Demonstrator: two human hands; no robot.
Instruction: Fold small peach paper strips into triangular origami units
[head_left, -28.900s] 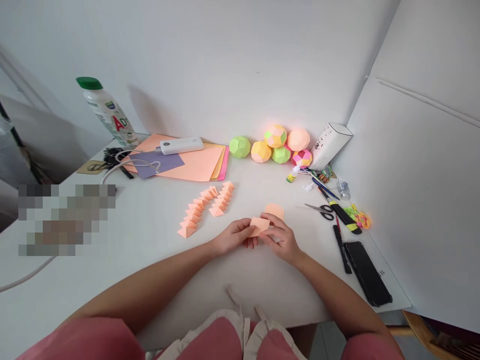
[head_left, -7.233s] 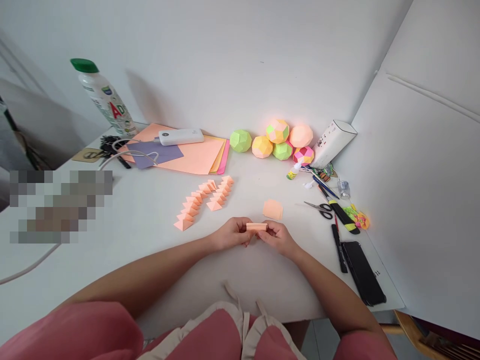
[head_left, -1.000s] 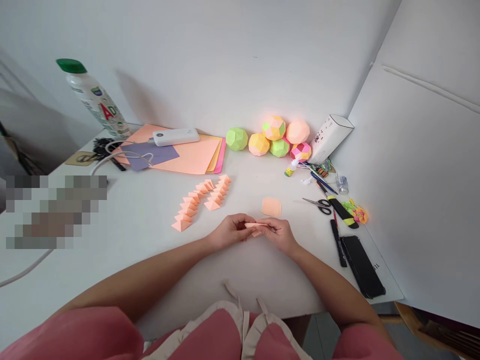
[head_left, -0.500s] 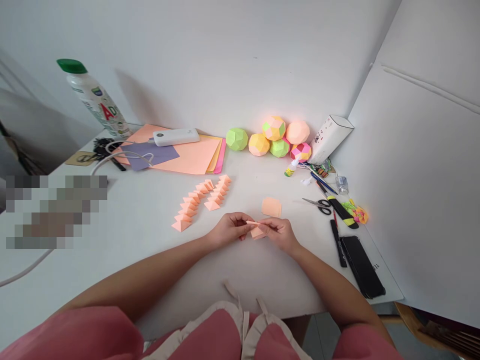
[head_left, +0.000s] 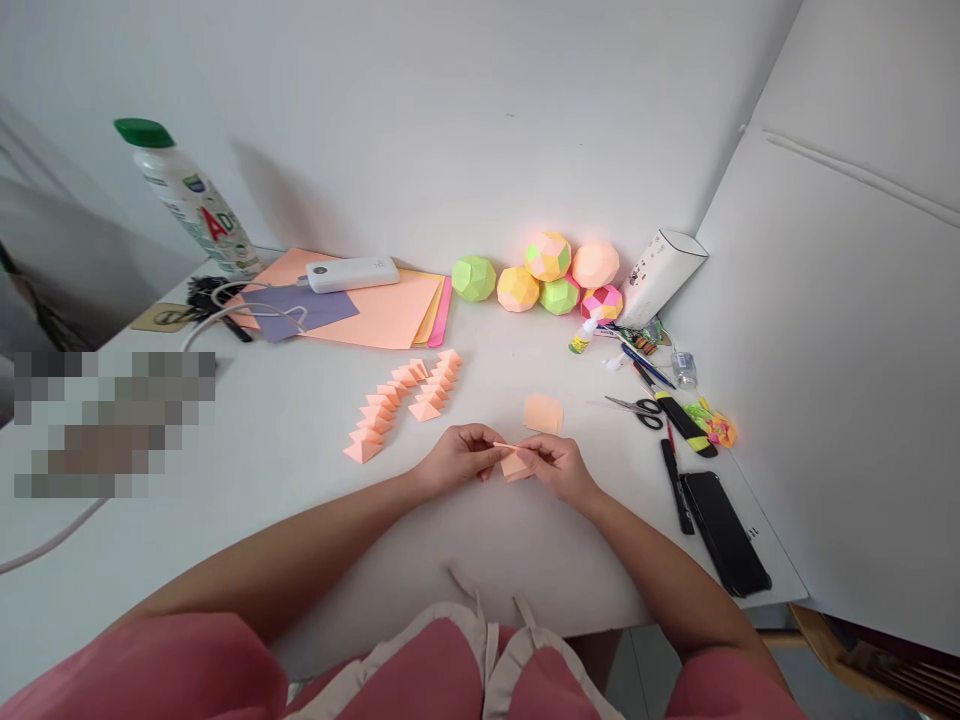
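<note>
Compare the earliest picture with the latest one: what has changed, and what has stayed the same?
The peach paper, flat at first, is now folded. The left hand and right hand hold it in both. The folded-paper rows, paper balls and scissors stayed put.

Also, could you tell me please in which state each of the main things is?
Held paper, folded, between both hands
Left hand, pinching it
Right hand, pinching it
Small sheets, unfolded, lying flat
Paper pieces, folded, in two rows
Paper balls, assembled
Bottle, capped, standing
Power bank, lying flat, plugged in
Phone, lying flat
Cutter, lying flat, blade unclear
</note>
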